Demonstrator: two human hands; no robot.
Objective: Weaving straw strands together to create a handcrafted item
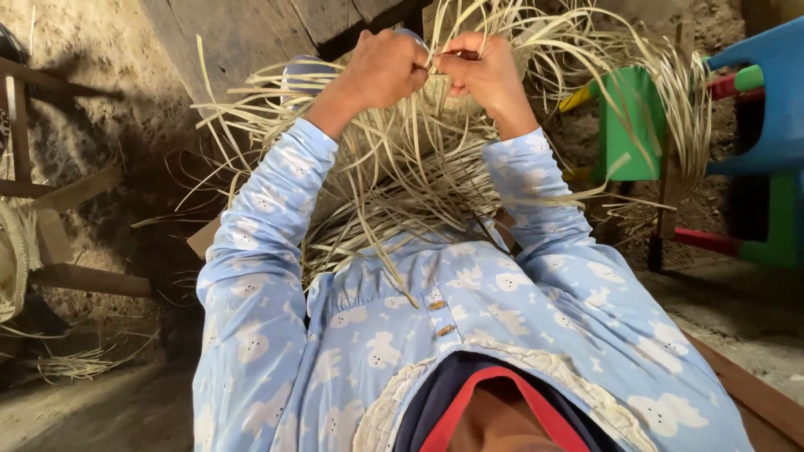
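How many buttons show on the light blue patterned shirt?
2: small brown buttons on the shirt's front placket, one just above the other. More may be hidden under the pale straw strips.

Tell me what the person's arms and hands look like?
Both arms wear long light blue sleeves printed with little white animal shapes. The left hand and right hand are bare, with no gloves; any rings are too small to tell.

1. A green plastic chair stands at the right on the earthen floor.
2. A blue plastic chair stands just right of the green plastic chair.
3. A red rail runs low, below the blue plastic chair.
4. Dark wooden planks lie far left of the green plastic chair, at the top.
5. A wooden frame stands at the far left edge.
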